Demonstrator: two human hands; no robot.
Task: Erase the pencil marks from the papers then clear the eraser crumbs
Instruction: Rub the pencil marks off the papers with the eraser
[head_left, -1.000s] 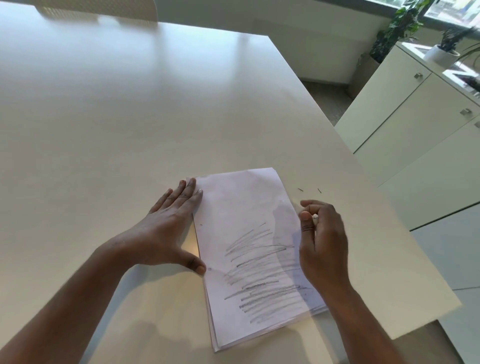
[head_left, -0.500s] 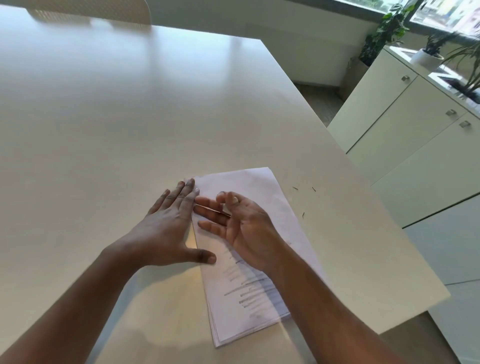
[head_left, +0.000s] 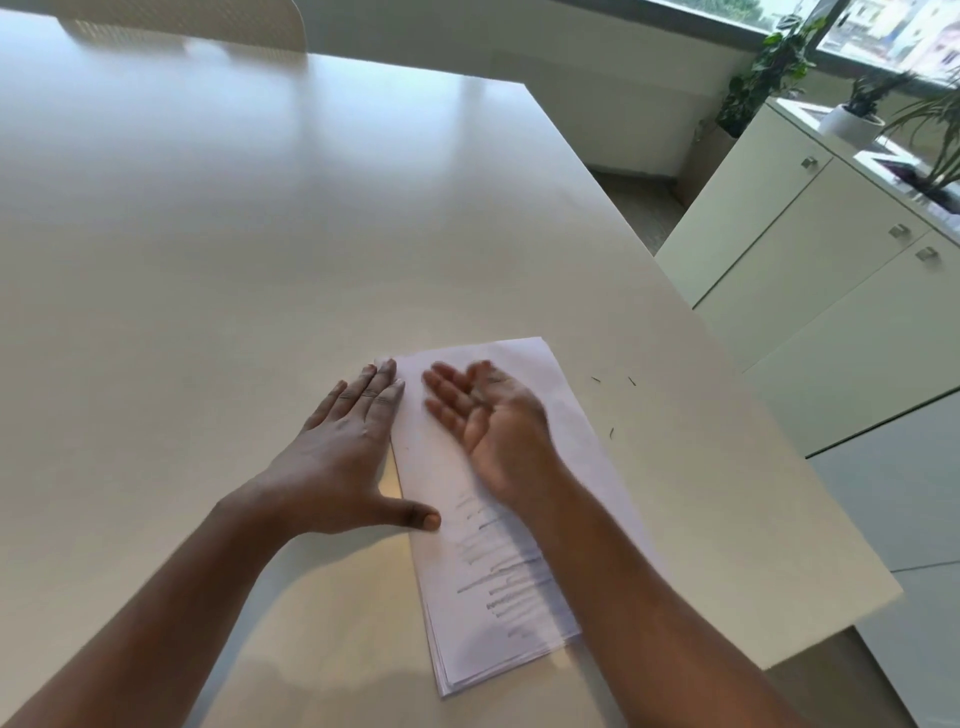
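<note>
The right hand (head_left: 498, 415), which pinched something small beside the papers (head_left: 483, 519) 1 second ago, now sweeps over them with fingers spread, while pencil marks (head_left: 498, 577) remain and the left hand (head_left: 343, 457) lies flat, fingers straight, pinning the stack to the surface (head_left: 260, 260).

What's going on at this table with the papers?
A person is working on a stack of papers at the near edge of a white table. The left hand lies flat, pinning the stack's left edge. The right hand is open, palm turned up, blurred, above the top sheet. Pencil marks are not yet erased from the sheet's lower half. A few dark eraser crumbs lie on the table right of the stack.
</note>
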